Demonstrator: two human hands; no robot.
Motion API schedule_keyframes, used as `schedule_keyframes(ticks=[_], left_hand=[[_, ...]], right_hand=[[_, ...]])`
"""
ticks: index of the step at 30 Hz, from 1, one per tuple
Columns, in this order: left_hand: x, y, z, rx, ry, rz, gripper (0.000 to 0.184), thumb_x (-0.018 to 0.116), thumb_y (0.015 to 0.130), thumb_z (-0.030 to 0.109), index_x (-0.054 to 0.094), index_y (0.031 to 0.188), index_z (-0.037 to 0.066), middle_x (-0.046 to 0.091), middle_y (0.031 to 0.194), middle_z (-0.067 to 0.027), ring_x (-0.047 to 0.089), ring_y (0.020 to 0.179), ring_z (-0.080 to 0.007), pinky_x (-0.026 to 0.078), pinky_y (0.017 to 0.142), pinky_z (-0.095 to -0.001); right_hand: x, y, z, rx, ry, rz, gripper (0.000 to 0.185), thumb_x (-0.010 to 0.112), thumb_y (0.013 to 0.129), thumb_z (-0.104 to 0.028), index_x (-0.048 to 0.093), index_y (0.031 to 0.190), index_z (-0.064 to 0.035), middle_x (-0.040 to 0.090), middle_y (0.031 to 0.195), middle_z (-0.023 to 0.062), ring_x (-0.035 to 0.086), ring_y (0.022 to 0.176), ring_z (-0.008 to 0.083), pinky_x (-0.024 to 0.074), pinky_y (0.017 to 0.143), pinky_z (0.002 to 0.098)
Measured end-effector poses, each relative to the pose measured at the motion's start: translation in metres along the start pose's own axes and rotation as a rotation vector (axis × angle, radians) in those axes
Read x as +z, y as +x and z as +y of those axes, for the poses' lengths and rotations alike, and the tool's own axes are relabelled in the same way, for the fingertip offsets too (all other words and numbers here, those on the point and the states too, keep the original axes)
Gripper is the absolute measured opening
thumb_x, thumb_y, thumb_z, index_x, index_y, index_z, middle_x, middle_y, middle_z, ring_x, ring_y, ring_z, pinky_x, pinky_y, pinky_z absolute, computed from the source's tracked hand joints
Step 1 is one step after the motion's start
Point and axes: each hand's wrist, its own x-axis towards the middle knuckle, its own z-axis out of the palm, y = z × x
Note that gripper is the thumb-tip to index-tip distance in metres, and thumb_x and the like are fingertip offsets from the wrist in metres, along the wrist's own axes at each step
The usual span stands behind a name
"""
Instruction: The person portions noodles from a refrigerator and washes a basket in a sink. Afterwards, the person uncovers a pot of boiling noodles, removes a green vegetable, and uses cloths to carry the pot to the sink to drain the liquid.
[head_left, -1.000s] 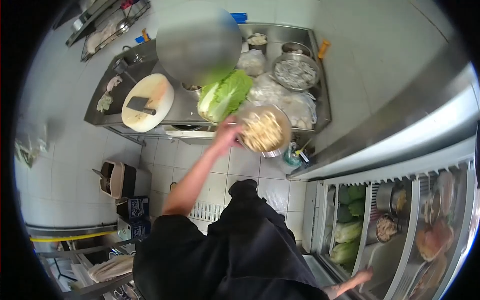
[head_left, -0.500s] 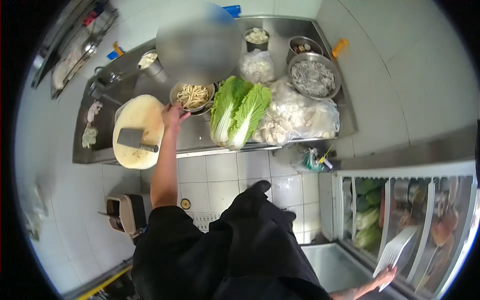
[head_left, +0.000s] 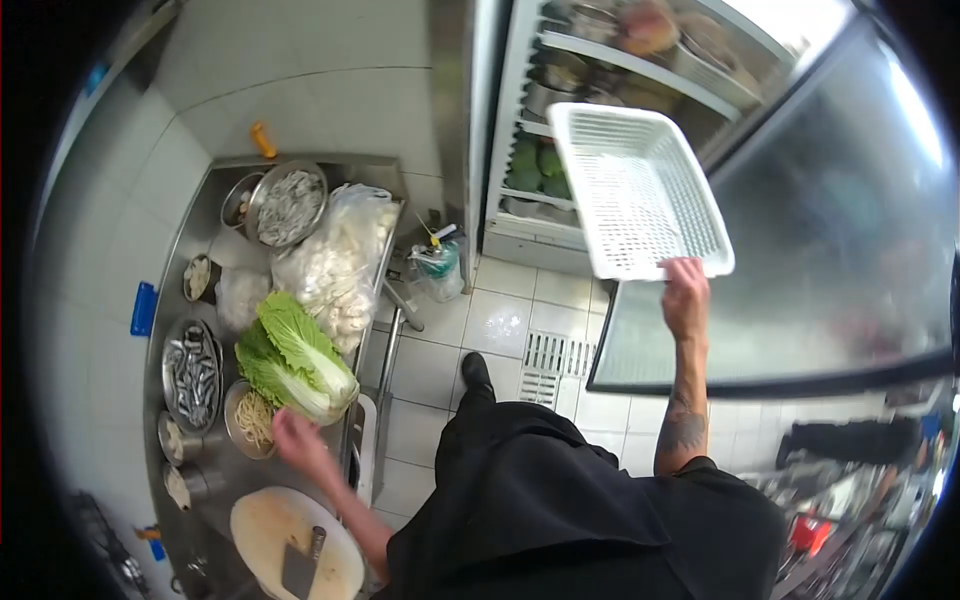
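Note:
My right hand (head_left: 685, 295) grips the near rim of a white plastic basket (head_left: 640, 200), which has slotted sides and nothing in it. The basket is held up in front of the open fridge (head_left: 510, 190). On the left, my left hand (head_left: 300, 440) is smeared by motion, so its fingers do not show clearly. It is nearest to a metal bowl of pale strips (head_left: 254, 418) and a napa cabbage (head_left: 298, 360). Below that hand lies a round cutting board (head_left: 255, 520) with a cleaver (head_left: 298, 570) on it.
The steel counter (head_left: 225, 455) also bears a plate of small silvery fish (head_left: 192, 375), a bowl of greyish pieces (head_left: 288, 208) and a plastic bag of pale food (head_left: 335, 265). The glass fridge door (head_left: 790, 230) stands swung out at right. A floor drain (head_left: 545, 365) lies ahead.
My view has turned right, toward the fridge. The white basket has been raised and brought forward in my right hand. My left hand has come off the rim of the strip bowl.

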Motion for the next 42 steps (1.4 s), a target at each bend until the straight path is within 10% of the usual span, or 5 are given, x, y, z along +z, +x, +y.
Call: schedule_keyframes(ticks=[4, 8, 19, 31, 42], left_hand=[[0.038, -0.175, 0.050, -0.203, -0.569, -1.233, 0.070, 0.054, 0.090, 0.038, 0.019, 0.145, 0.012, 0.041, 0.133, -0.0197, 0.047, 0.120, -0.0352, 0.049, 0.087, -0.0488], [0.021, -0.341, 0.023, -0.701, -0.805, -1.407, 0.061, 0.058, 0.083, 0.026, 0.034, 0.135, 0.003, 0.051, 0.119, -0.0152, 0.054, 0.107, -0.0266, 0.048, 0.083, -0.0442], [-0.383, -0.304, -0.019, -1.112, -0.855, -1.201, 0.057, 0.047, 0.072, 0.022, 0.041, 0.123, -0.004, 0.051, 0.116, -0.0209, 0.053, 0.107, -0.0397, 0.045, 0.091, -0.0544], [-1.092, -0.173, -0.187, -0.330, -1.134, -0.639, 0.050, 0.049, 0.080, 0.008, 0.041, 0.129, -0.002, 0.057, 0.114, -0.0143, 0.055, 0.108, -0.0235, 0.043, 0.096, -0.0393], [-1.548, -0.083, -0.474, -0.349, -1.063, -0.002, 0.040, 0.048, 0.081, 0.004, 0.048, 0.121, -0.001, 0.057, 0.111, -0.0123, 0.058, 0.100, -0.0221, 0.046, 0.087, -0.0349]], right_hand=[[-0.085, -0.152, -0.045, -0.143, 0.061, -0.008, 0.020, 0.056, 0.066, 0.005, 0.062, 0.083, -0.0035, 0.062, 0.083, 0.0079, 0.055, 0.086, 0.0271, 0.0448, 0.074, 0.0397], [-0.180, -0.288, -0.075, -0.219, 0.233, -0.193, 0.028, 0.058, 0.067, 0.004, 0.064, 0.094, -0.0037, 0.063, 0.097, 0.0074, 0.055, 0.098, 0.0273, 0.0434, 0.088, 0.0402], [-0.360, -0.420, -0.175, 0.207, 0.341, 0.514, 0.031, 0.061, 0.080, -0.005, 0.060, 0.111, -0.0014, 0.058, 0.118, 0.0160, 0.051, 0.112, 0.0305, 0.0370, 0.097, 0.0444], [-0.326, -0.645, -0.391, 0.577, 0.362, 0.379, 0.036, 0.051, 0.089, -0.023, 0.052, 0.116, -0.0002, 0.063, 0.093, 0.0213, 0.061, 0.074, 0.0301, 0.0511, 0.062, 0.0406], [-0.264, -1.091, -1.340, 0.260, 1.260, -1.406, 0.065, 0.041, 0.093, -0.048, 0.020, 0.148, -0.0203, 0.030, 0.147, 0.0145, 0.046, 0.124, 0.0327, 0.0427, 0.093, 0.0506]])
